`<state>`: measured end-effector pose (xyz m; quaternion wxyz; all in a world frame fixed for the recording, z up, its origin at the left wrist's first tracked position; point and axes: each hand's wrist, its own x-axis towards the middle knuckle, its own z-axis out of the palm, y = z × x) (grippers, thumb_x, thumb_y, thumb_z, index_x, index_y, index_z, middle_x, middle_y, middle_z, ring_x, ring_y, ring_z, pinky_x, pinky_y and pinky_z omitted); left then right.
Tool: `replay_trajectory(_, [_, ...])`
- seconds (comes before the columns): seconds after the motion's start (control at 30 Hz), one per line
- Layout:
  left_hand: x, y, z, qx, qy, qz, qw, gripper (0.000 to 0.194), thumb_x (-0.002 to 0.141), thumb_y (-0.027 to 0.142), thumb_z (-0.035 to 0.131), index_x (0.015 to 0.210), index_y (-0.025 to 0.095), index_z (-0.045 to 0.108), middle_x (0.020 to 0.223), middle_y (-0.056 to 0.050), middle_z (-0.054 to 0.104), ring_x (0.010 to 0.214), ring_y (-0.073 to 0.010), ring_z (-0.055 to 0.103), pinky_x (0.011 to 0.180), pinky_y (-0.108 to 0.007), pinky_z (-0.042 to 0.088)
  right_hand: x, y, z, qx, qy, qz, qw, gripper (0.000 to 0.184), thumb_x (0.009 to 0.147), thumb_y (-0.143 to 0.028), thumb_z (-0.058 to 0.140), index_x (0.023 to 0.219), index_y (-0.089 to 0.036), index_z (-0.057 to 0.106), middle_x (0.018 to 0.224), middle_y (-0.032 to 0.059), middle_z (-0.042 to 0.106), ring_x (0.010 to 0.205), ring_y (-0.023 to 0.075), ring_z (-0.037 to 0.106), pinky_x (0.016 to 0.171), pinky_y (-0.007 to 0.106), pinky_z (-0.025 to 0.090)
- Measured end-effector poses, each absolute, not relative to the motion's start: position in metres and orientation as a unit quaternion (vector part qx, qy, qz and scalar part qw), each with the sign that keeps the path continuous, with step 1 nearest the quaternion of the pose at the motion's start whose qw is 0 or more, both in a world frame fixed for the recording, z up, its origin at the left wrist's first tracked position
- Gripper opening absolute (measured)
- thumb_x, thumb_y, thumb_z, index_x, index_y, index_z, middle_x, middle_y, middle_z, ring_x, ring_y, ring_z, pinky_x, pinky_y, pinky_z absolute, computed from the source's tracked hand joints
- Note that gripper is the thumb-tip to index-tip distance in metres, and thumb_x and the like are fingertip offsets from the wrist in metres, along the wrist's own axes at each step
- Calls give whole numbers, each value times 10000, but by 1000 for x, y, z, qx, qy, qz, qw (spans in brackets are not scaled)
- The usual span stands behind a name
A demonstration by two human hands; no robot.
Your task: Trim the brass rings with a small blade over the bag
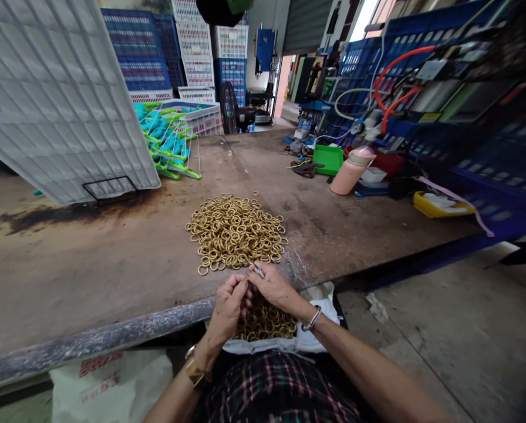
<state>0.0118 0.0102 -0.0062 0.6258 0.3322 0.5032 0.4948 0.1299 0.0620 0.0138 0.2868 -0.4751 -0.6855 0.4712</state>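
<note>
A heap of brass-coloured rings [236, 232] lies on the brown worktable [157, 252], just beyond my hands. At the table's front edge my left hand [228, 302] is closed in a pinch, and whatever sits between its fingertips is too small to make out. Touching or nearly touching it, my right hand [274, 288] is closed around a small, thin metal tool [258, 270] whose exact kind I cannot tell. Below both hands, more brass-coloured rings [269, 322] fill an open white sack [320, 341] at my lap.
A tall white ribbed panel [69, 94] stands at the left, beside green and turquoise plastic pieces [170, 141]. To the right are a pink bottle [352, 170], a green tray [327, 158] and a yellow dish [441, 205]. Stacked crates [195, 53] and a fan [230, 108] stand behind.
</note>
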Motion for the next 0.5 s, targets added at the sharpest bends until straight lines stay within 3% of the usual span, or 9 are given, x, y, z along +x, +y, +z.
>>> replay_trajectory(0.2, [11, 7, -2, 304, 453, 519, 658, 265, 745, 419, 569, 729, 169, 483, 580, 46, 490, 439, -46, 416, 348, -133, 246, 130, 61, 9, -448, -665, 518, 298, 223, 827, -303, 376, 665, -176, 463, 537, -47, 466, 507, 88, 425, 511, 197, 333])
replay_trajectory(0.33, [11, 6, -2, 301, 463, 526, 647, 275, 736, 428, 579, 738, 176, 468, 577, 50, 491, 447, -52, 429, 353, -136, 259, 134, 60, 4, -484, -718, 400, 301, 195, 838, -267, 371, 777, -167, 527, 602, -25, 507, 554, 100, 439, 545, 207, 320])
replay_trajectory(0.5, [12, 6, -1, 318, 496, 514, 623, 301, 742, 461, 559, 744, 174, 470, 599, 49, 492, 452, -48, 429, 372, -139, 269, 138, 54, -1, -455, -827, 275, 182, 138, 760, -135, 412, 778, -165, 545, 612, -5, 528, 547, 107, 400, 543, 228, 253])
